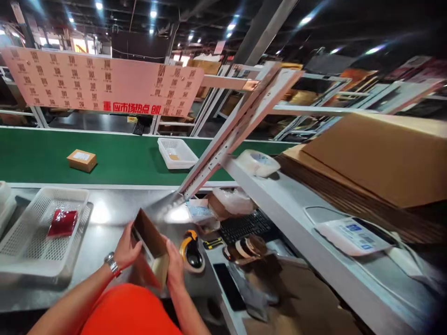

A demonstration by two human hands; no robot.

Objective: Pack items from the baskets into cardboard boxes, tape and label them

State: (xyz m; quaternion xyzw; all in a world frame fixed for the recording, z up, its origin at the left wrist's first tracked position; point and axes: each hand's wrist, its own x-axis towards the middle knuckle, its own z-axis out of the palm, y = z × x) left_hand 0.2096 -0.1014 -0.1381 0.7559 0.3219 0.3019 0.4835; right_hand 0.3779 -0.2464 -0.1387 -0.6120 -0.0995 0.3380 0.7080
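Hidden behind the left hand (126, 251), the right hand (174, 266) and the orange shirt (129, 309): lower end of the cardboard box (151, 239). Cut off by the left edge: white tray (3, 200). Cut off at right, smeared: cardboard stack (384, 158). Cannot read the small carton (81, 160) label.

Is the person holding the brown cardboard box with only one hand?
No, the left hand grips one side of the cardboard box and the right hand the other side, over the metal table.

Bare tabletop (104, 216) open ahead, white basket (31, 269) left, tape dispenser (191, 253) crowding right hand (174, 266), slanted post (223, 146) beyond.
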